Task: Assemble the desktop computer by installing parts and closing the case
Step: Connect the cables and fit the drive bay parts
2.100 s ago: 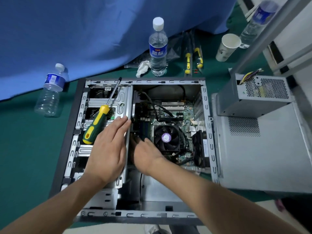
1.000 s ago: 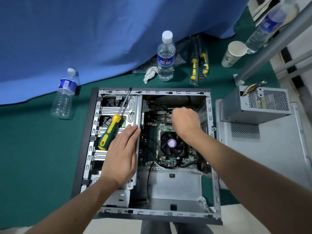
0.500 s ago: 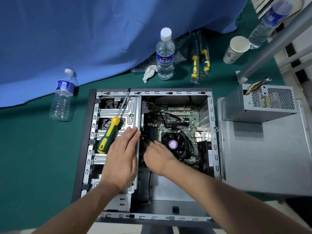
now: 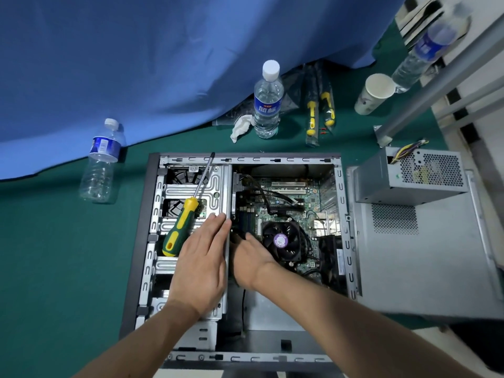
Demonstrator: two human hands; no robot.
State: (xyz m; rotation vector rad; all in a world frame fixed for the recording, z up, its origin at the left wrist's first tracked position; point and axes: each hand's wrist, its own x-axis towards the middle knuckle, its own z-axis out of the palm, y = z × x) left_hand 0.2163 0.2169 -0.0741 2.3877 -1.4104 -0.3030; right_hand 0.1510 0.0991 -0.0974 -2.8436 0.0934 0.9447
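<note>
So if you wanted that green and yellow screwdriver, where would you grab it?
Probably by the thick handle of the screwdriver, coming from above. It lies flat on the drive cage, its thin shaft pointing away, and the handle is exposed beside the left hand.

The right hand (image 4: 249,257) hides its own fingertips, reaching down beside the drive cage (image 4: 218,186).

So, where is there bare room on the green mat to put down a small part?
Bare green mat lies left of the computer case, below the lying bottle. A narrower strip runs between the case's far edge and the blue cloth. It is crowded around the upright bottle, bagged screwdrivers and paper cup.
</note>
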